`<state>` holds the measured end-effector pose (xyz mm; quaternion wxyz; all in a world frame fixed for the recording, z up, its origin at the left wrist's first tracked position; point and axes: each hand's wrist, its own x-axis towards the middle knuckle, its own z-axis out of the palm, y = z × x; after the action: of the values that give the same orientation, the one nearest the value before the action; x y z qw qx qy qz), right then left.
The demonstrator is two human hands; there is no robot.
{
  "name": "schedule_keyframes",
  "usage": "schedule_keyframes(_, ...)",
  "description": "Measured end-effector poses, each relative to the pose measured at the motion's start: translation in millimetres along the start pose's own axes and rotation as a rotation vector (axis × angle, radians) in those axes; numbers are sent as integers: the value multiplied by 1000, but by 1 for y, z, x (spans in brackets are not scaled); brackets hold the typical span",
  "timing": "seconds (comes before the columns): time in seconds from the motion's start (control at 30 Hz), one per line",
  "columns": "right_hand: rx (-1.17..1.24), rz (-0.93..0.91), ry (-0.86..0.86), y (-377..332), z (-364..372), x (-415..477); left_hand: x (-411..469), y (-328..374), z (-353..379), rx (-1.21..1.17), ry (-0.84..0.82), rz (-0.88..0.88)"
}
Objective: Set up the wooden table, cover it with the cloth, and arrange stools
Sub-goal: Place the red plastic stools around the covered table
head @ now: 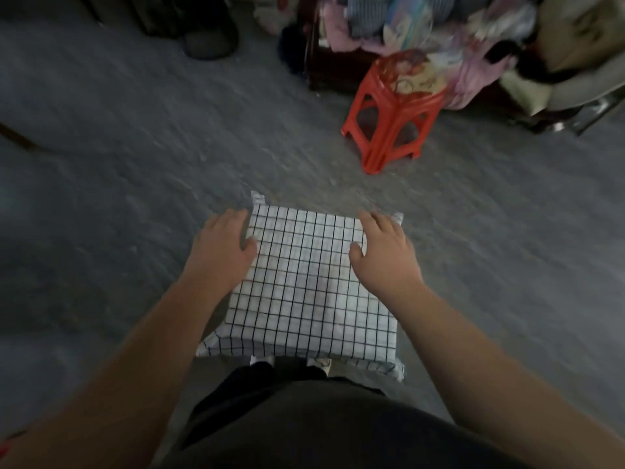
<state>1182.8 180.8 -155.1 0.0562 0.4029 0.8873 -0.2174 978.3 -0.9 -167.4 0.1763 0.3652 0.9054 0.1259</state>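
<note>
1. Cloth [311, 289]: white with a black grid, spread over the whole top of a small bench. It hangs a little past the near edge, and a corner sticks up at the far left. The bench itself is entirely hidden beneath it.
2. Hands: left hand [221, 242] lies palm down on the cloth at the far left edge. Right hand [385, 245] lies palm down near the far right corner. Fingers of both look straight and pressed flat, clasping nothing, though motion blur softens the detail.
3. Progress, as judged: bench standing and covering done or in its last smoothing. Arranging the seats looks not yet begun.
4. Stools [392, 116]: red plastic with a printed seat top, seemingly several nested in one stack. They stand on the floor [101, 130] well beyond the far right corner of the bench, none placed at any of its sides.
5. Surroundings: heap of clothes [422, 25] on dark furniture just behind the stack. Pale chair [575, 86] at far right, dark rounded object [209, 42] at the top centre.
6. Obstructions: none visible on the floor between bench and stack. The stack sits close against the furniture and, by judgement, needs separating before placement.
</note>
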Motion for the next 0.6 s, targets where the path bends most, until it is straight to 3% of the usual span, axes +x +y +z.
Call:
schedule_keyframes(0.2,71,-79,201,-29,-65,-30,-29,19,-75,64,183,125)
schedule_keyframes(0.33,51,-140,239,-55,-82,-34,-40,17,-105,84,278,113)
schedule_keyframes(0.6,33,-223,227,-112,-84,-21,-32,-24,-136,102,298,9)
